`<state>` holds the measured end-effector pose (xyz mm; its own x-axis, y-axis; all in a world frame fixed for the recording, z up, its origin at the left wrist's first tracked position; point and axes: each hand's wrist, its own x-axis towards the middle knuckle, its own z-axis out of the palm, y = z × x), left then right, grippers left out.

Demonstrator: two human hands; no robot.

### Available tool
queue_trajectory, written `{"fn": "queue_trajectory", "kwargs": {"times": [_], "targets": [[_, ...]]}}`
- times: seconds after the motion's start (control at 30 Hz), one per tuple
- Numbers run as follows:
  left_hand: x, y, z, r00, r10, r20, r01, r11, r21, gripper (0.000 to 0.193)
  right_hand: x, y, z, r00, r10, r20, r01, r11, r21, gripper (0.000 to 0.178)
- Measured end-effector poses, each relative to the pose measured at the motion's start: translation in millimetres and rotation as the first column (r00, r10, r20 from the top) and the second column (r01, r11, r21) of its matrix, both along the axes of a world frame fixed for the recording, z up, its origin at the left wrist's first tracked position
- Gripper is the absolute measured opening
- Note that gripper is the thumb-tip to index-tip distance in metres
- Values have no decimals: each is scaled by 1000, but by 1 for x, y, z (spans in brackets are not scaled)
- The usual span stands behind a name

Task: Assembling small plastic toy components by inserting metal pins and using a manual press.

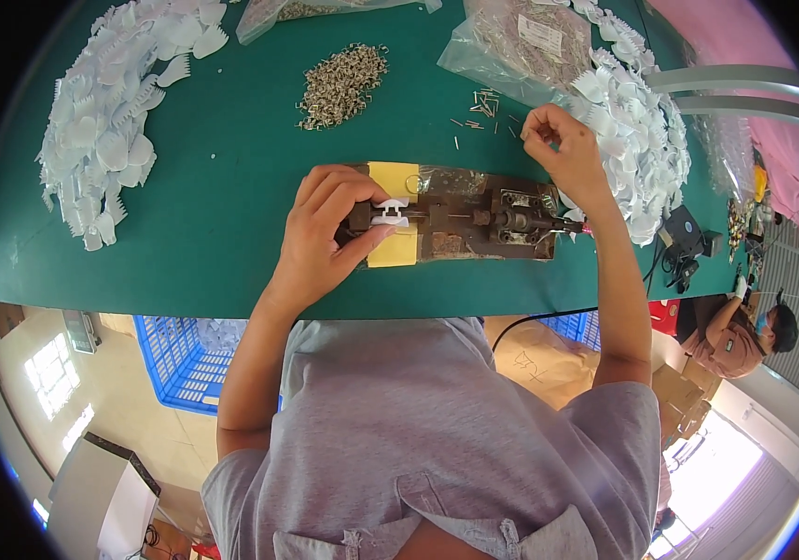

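Left fingers [348, 193] pinching white, notched plastic piece [391, 219]; right fingers [537, 123] curled, grip unclear.

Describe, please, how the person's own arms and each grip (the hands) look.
The left grip and the right grip are human hands, without gloves; no watch or bracelet shows. The left forearm and the right forearm are bare. The left sleeve and the right sleeve are short, in light grey cloth like the shirt.

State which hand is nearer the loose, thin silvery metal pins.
Right. The right hand is just right of the pins; the left hand is farther, lower left in view, at a small white plastic piece.
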<state>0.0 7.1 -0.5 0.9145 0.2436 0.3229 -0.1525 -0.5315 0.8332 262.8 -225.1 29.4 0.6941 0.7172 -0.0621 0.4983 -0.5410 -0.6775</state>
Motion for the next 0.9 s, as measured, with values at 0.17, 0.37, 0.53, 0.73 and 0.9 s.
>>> {"fn": "queue_trajectory", "kwargs": {"times": [0.17, 0.37, 0.53, 0.73, 0.9], "targets": [[0, 0, 0, 1000, 1, 1, -1, 1000, -1, 35, -2, -2, -3, 990, -139, -24, 141, 983, 118, 13], [-1, 1, 1, 1000, -1, -13, 0, 1000, -10, 35, -5, 15, 2, 995, -59, 76, 73, 975, -208, 10], [-1, 1, 2, 1000, 14, 16, -15, 1000, 18, 35, -33, 25, 21, 996, 64, 67, -58, 994, -93, 8], [0, -1, 1, 999, 33, -3, -34, 999, -31, 33, -116, 53, 60, 968, 250, -22, -242, 953, 181, 17], [0, -3, 1, 998, 63, -27, -65, 995, -80, 31, -126, 62, 43, 935, 300, 188, -334, 923, 193, 19]]}}
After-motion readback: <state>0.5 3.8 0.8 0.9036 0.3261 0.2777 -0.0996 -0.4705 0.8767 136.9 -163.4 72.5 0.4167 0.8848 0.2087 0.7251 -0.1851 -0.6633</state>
